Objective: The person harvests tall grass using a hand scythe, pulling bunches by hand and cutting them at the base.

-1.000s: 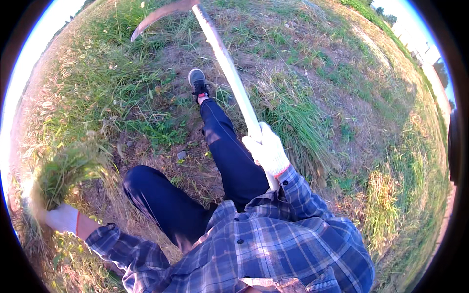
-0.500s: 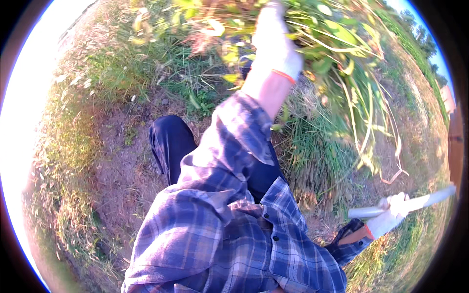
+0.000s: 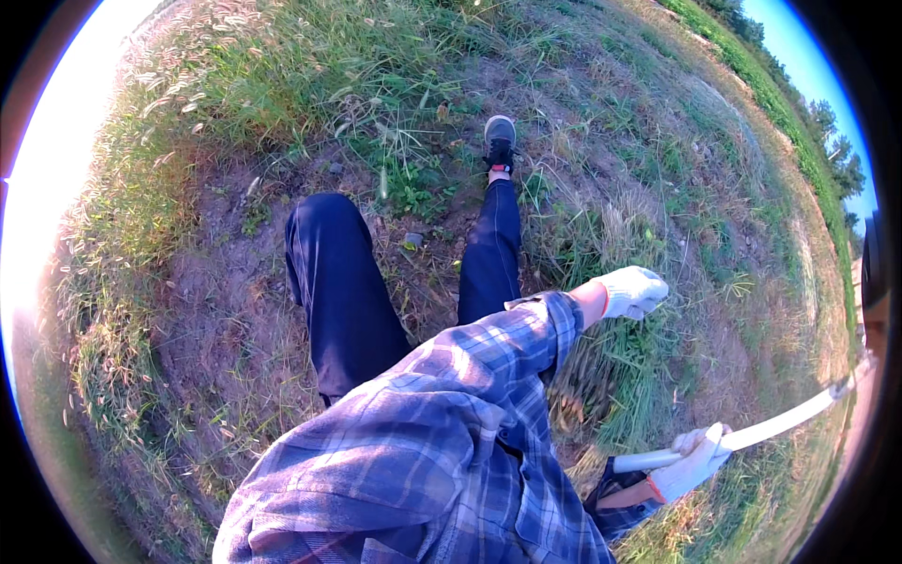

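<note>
My left hand (image 3: 634,291), in a white knit glove with an orange-red cuff edge, is at right of centre above the cut grass. Its fingers are curled in, and no plant stems show in it. Lower right, my right hand (image 3: 693,456), gloved the same way, is wrapped around a long pale pole (image 3: 775,426). The pole slants up toward the right rim, where its far end is blurred and its kind cannot be made out. Below my left hand lies a heap of green grass (image 3: 634,367), partly covered by my sleeve.
My bent left knee (image 3: 329,235) and outstretched right leg with a dark shoe (image 3: 500,136) stand on dry soil. Tall seeding grass (image 3: 216,85) grows at the left and far left. Low weeds (image 3: 413,188) dot the ground, with a green crop strip (image 3: 799,122) at the far right.
The leafy plant bundle at my left hand has gone from view. That hand has come nearer and to the right. My right hand and the pole have shifted slightly down and left.
</note>
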A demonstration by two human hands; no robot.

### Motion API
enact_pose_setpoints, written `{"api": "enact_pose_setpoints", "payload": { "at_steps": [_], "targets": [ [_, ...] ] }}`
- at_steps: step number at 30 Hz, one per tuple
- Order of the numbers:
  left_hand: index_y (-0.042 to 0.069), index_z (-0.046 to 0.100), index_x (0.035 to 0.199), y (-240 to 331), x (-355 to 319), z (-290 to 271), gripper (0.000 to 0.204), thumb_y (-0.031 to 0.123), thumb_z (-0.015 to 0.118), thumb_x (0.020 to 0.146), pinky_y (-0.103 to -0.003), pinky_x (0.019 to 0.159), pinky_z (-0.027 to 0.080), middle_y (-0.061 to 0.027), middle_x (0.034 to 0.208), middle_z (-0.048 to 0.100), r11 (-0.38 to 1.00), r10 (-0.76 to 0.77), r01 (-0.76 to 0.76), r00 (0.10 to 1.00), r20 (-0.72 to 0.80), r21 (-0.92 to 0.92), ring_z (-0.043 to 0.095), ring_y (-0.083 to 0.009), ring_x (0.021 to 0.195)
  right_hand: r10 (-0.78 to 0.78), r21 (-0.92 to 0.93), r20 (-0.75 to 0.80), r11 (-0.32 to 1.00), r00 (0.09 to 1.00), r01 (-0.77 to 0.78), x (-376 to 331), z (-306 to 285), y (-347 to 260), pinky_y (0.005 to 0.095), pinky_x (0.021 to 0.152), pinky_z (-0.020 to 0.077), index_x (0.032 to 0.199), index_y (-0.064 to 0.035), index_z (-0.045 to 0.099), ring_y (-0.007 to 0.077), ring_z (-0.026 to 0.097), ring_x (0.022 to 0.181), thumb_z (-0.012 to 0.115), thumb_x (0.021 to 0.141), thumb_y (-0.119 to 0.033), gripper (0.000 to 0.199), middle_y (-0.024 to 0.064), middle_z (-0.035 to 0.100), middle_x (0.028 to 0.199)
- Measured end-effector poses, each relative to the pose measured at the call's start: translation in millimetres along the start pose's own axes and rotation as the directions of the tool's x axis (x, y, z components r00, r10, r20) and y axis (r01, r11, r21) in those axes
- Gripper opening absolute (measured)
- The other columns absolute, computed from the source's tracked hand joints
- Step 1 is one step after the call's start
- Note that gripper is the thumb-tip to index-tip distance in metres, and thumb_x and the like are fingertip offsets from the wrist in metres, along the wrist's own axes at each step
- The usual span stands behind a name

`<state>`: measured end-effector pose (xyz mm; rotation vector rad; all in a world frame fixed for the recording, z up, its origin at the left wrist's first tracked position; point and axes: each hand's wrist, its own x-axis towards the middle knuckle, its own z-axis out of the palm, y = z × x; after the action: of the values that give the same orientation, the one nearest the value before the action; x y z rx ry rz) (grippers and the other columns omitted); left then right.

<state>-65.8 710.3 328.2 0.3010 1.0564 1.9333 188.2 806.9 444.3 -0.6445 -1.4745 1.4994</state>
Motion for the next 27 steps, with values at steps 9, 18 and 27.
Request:
{"api": "enact_pose_setpoints", "payload": {
  "at_steps": [9, 18, 27],
  "targets": [
    [0.005, 0.058, 0.118, 152.8, -208.9, -129.6, 0.029, 0.026, 0.058, 0.098, -0.038, 0.084, 0.056, -0.0108, 0.114, 0.065, 0.800, 0.578, -0.599, 0.755, -0.309, 0.032, 0.065, -0.0233, 0.102, -0.025, 0.133, 0.143, 0.991, 0.989, 0.006, 3.2, 29.9, 26.5, 0.0208, 0.038, 0.0319, 0.113, -0.0082, 0.048, 0.0036, 0.038, 0.046, 0.058, 0.095, -0.012, 0.021, -0.0031, 0.044, 0.067],
    [0.005, 0.058, 0.118, 154.9, -323.6, -161.7, 0.026, 0.023, 0.056, 0.099, -0.041, 0.086, 0.054, -0.0114, 0.115, 0.065, 0.619, 0.655, -0.768, 0.388, -0.648, 0.166, 0.064, -0.0249, 0.102, 0.002, 0.181, 0.381, 0.981, 0.924, -0.076, 19.9, 115.8, 6.2, 0.0193, 0.035, 0.0319, 0.108, -0.0127, 0.053, 0.0017, 0.039, 0.042, 0.059, 0.097, -0.020, 0.014, -0.0081, 0.044, 0.063],
    [0.006, 0.057, 0.118, 119.6, -282.6, -192.5, 0.028, 0.024, 0.059, 0.097, -0.041, 0.087, 0.053, -0.0105, 0.112, 0.064, 0.766, 0.515, -0.622, 0.439, -0.737, 0.165, 0.062, -0.0257, 0.103, 0.327, -0.220, 0.494, 0.943, 0.806, -0.248, 11.8, 117.5, 49.9, 0.0223, 0.038, 0.0358, 0.105, -0.0104, 0.052, 0.0041, 0.042, 0.045, 0.062, 0.093, -0.015, 0.017, -0.0057, 0.047, 0.065]
  ]
}}
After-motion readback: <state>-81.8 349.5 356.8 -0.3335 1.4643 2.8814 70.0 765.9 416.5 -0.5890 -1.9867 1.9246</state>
